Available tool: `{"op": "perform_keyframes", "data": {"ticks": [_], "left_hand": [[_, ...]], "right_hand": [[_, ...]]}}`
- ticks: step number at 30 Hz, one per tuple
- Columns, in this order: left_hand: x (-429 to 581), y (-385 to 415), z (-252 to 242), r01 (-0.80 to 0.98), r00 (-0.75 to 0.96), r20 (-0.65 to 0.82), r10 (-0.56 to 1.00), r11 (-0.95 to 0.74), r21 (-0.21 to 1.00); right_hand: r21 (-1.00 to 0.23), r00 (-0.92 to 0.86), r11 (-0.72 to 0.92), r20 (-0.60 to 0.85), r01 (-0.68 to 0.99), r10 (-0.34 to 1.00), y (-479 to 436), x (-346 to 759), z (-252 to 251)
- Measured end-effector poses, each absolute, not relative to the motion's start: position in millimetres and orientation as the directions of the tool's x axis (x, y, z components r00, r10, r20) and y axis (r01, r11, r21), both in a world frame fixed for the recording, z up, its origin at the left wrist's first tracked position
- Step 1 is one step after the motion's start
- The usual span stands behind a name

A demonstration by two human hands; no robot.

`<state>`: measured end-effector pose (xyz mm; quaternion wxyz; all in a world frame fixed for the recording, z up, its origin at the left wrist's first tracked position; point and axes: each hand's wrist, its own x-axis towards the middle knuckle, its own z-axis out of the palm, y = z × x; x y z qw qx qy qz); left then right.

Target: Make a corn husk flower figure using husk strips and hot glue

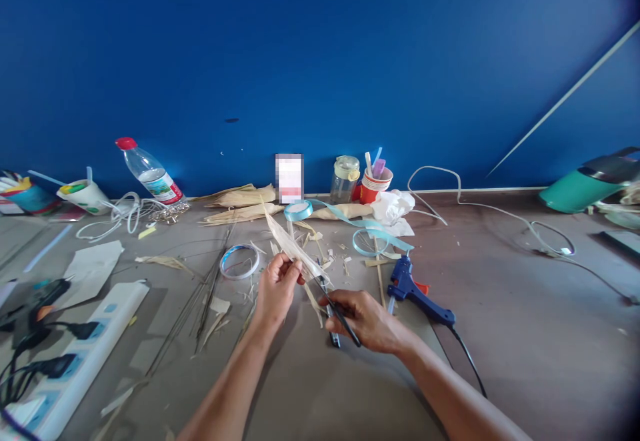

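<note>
My left hand (280, 283) pinches a pale dried corn husk (285, 237) between thumb and fingers, its pointed end slanting up and to the left. The husk's lower right end meets the head of a slim black two-handled tool (345, 326). Whether the tool is scissors or pliers is too unclear to tell. My right hand (367, 321) is closed around one of its handles, with the two handles spread apart. Right of that hand lies a blue glue gun (423, 297). Left of my left hand is a roll of tape (240, 262).
More corn husks (235, 213), a light-blue ribbon roll (299, 210), a glass jar (345, 177) and a red paper cup (375, 186) line the wall. Thin wires (200, 294) and husk scraps litter the table. A bottle (155, 174) and power strip (95, 354) are left, a green kettle (575, 184) right.
</note>
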<state>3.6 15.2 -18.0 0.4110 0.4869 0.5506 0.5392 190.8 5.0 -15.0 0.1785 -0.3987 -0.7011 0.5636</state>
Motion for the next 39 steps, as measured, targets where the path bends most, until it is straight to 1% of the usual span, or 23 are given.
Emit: {"op": "perform_keyframes", "data": {"ticks": [12,18,26,32,39], "left_hand": [[1,16,-22,0.116,-0.189,0.076,0.979,-0.055,0.992],[2,17,-22,0.01,-0.199,0.074,0.977,-0.073,0.997],[2,17,-22,0.036,-0.206,0.099,0.974,-0.093,0.995],[3,17,-23,0.063,-0.223,0.102,0.97,-0.09,0.994],[2,16,-23,0.091,-0.231,0.116,0.966,-0.097,0.991]], "right_hand": [[-0.934,-0.597,0.041,-0.193,0.355,0.778,6,190,-28],[-0.917,-0.568,0.086,-0.166,0.391,0.806,6,190,-32],[-0.923,-0.571,0.097,-0.145,0.372,0.808,5,189,-30],[-0.944,-0.582,0.055,-0.155,0.326,0.798,4,188,-29],[-0.941,-0.579,0.067,-0.146,0.331,0.802,4,186,-29]]}}
